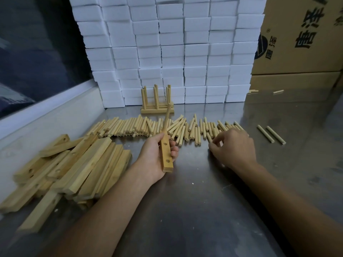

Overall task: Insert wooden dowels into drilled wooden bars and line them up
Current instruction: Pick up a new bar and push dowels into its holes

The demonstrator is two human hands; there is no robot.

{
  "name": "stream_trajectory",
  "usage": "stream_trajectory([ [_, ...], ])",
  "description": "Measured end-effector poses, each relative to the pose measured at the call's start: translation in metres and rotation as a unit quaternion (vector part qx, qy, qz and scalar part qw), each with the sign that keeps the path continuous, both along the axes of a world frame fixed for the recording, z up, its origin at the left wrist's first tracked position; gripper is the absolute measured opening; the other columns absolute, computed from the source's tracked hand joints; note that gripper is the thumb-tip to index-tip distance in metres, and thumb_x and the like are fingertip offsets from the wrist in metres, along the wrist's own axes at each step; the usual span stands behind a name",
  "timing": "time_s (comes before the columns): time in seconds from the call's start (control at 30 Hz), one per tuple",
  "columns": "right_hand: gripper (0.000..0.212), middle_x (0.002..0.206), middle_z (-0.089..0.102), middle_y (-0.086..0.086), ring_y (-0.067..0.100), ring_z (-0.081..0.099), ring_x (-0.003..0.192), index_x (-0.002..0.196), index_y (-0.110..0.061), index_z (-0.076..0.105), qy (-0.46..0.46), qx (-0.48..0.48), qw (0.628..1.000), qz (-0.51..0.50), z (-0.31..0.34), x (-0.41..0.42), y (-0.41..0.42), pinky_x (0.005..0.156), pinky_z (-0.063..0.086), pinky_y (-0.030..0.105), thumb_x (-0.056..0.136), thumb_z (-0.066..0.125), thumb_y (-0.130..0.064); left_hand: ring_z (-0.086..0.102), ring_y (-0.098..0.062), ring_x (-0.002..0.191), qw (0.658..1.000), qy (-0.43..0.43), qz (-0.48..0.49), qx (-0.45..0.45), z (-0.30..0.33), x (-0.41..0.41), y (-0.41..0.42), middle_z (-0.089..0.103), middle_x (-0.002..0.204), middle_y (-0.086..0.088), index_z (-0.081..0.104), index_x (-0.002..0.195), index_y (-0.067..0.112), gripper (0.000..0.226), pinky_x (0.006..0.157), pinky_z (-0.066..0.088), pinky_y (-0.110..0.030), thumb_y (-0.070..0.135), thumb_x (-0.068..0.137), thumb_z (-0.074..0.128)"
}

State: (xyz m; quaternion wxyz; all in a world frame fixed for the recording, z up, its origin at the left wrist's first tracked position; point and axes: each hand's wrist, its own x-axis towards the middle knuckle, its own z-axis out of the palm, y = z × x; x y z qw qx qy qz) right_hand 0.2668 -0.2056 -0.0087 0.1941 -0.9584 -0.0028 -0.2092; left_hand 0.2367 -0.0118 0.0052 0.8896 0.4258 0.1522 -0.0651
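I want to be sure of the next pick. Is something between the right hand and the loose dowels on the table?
Nothing visible stands between them. The right hand is already at the near edge of the dowel pile, fingertips among the dowels there.

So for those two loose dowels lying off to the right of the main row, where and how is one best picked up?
Pinch the nearer dowel at mid-length, coming from above with finger and thumb across its width. It lies flat on the steel table, apart from its neighbour, with bare surface on its outer side. The right hand is closest.
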Motion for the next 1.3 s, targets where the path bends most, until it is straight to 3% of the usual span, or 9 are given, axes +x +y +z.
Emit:
stream_trajectory([
  [0.2, 0.020, 0.107, 0.061, 0.003, 0.026, 0.050, 0.110, 0.085, -0.018, 0.077, 0.013, -0.004, 0.999, -0.029, -0.003, 0.001, 0.003, 0.093, 0.046, 0.040, 0.086, 0.070, -0.037, 0.050, -0.017, 0.046, 1.000, -0.008, 0.024, -0.012, 0.001, -0.003, -0.002, 0.047, 0.073, -0.011, 0.056, 0.121, -0.004, 0.037, 0.036, 0.038, -0.022, 0.009, 0.090, 0.041],
  [0.37, 0.017, 0.070, 0.067, 0.000, 0.015, 0.062, 0.064, 0.076, -0.013, 0.069, -0.060, 0.142, 0.988, -0.012, 0.002, 0.000, 0.001, 0.064, 0.056, 0.035, 0.088, 0.067, -0.025, 0.055, -0.018, 0.049, 0.999, -0.017, 0.024, 0.044, 0.000, -0.005, -0.004, 0.052, 0.074, -0.011, 0.057, 0.110, -0.004, 0.021, 0.044, 0.050, -0.025, 0.006, 0.093, 0.048],
  [0.5, 0.002, 0.086, 0.070, -0.001, 0.011, 0.068, 0.066, 0.094, -0.015, 0.063, -0.039, 0.303, 0.951, 0.054, 0.002, -0.002, 0.005, 0.064, 0.058, 0.029, 0.093, 0.065, -0.013, 0.062, -0.019, 0.053, 0.997, -0.037, 0.008, 0.073, 0.003, -0.005, -0.008, 0.059, 0.075, -0.014, 0.058, 0.099, -0.004, 0.013, 0.050, 0.056, -0.029, 0.006, 0.098, 0.049],
  [0.63, 0.041, 0.112, 0.063, 0.000, 0.012, 0.071, 0.059, 0.142, -0.018, 0.042, 0.025, 0.411, 0.903, 0.125, 0.004, -0.004, 0.013, 0.055, 0.050, 0.022, 0.103, 0.046, -0.006, 0.067, -0.022, 0.056, 0.987, -0.052, -0.007, 0.154, 0.006, -0.007, -0.012, 0.065, 0.089, -0.012, 0.061, 0.101, 0.006, 0.017, 0.042, 0.050, -0.027, 0.017, 0.103, 0.048],
  [0.7, 0.053, 0.112, 0.056, 0.000, 0.011, 0.069, 0.057, 0.152, -0.023, 0.029, 0.061, 0.445, 0.880, 0.155, 0.004, -0.005, 0.015, 0.054, 0.052, 0.023, 0.104, 0.039, -0.003, 0.067, -0.023, 0.055, 0.982, -0.055, -0.008, 0.179, 0.006, -0.007, -0.014, 0.067, 0.098, -0.010, 0.061, 0.103, 0.013, 0.017, 0.039, 0.046, -0.024, 0.022, 0.104, 0.047],
  [0.9, 0.042, 0.082, 0.053, -0.002, 0.012, 0.048, 0.057, 0.143, -0.029, 0.046, 0.043, 0.461, 0.874, 0.145, 0.005, -0.004, 0.015, 0.047, 0.042, 0.023, 0.105, 0.034, -0.016, 0.056, -0.018, 0.043, 0.975, -0.046, -0.008, 0.217, 0.004, -0.007, -0.014, 0.068, 0.102, -0.014, 0.054, 0.119, 0.018, 0.019, 0.032, 0.032, -0.019, 0.025, 0.105, 0.044],
  [1.07, 0.022, 0.090, 0.066, -0.016, -0.003, 0.058, 0.069, 0.120, -0.032, 0.064, -0.065, 0.413, 0.894, 0.162, 0.008, -0.006, 0.015, 0.057, 0.046, 0.013, 0.103, 0.050, -0.029, 0.051, -0.018, 0.041, 0.981, -0.049, -0.009, 0.186, 0.003, -0.006, -0.014, 0.067, 0.087, -0.017, 0.051, 0.122, 0.002, 0.029, 0.031, 0.031, -0.020, 0.006, 0.096, 0.042],
  [1.2, 0.022, 0.087, 0.070, 0.009, 0.024, 0.054, 0.060, 0.118, -0.024, 0.066, -0.059, 0.397, 0.904, 0.149, 0.003, -0.005, 0.014, 0.054, 0.045, 0.030, 0.103, 0.049, -0.026, 0.056, -0.018, 0.045, 0.985, -0.060, -0.010, 0.163, 0.004, -0.007, -0.018, 0.072, 0.093, -0.016, 0.054, 0.116, 0.003, 0.019, 0.036, 0.041, -0.022, 0.007, 0.100, 0.043],
  [1.3, 0.014, 0.083, 0.070, 0.014, 0.015, 0.046, 0.052, 0.107, -0.026, 0.066, -0.063, 0.396, 0.907, 0.131, 0.000, -0.003, 0.014, 0.051, 0.040, 0.031, 0.101, 0.053, -0.026, 0.057, -0.017, 0.044, 0.983, -0.060, -0.024, 0.174, 0.002, -0.008, -0.020, 0.072, 0.104, -0.012, 0.059, 0.103, 0.007, 0.018, 0.036, 0.040, -0.021, 0.015, 0.104, 0.043],
])
